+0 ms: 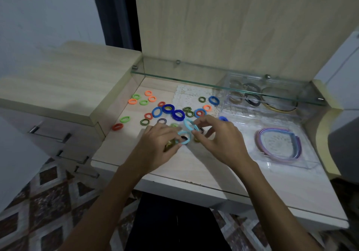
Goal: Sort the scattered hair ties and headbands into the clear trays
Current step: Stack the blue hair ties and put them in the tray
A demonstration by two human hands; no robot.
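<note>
Two light-blue hair ties (186, 132) are pinched mid-desk, one by each hand, left hand (158, 141) and right hand (220, 138), hiding olive ties beneath.

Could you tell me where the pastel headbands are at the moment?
In the head view, the pastel headbands lie stacked in the near clear tray on the desk's right side, just right of the right hand.

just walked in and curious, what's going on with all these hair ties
A person is sorting hair ties on a desk. The left hand and right hand each pinch a light blue hair tie. Many coloured ties still lie scattered, while pastel headbands already sit in a clear tray.
</note>
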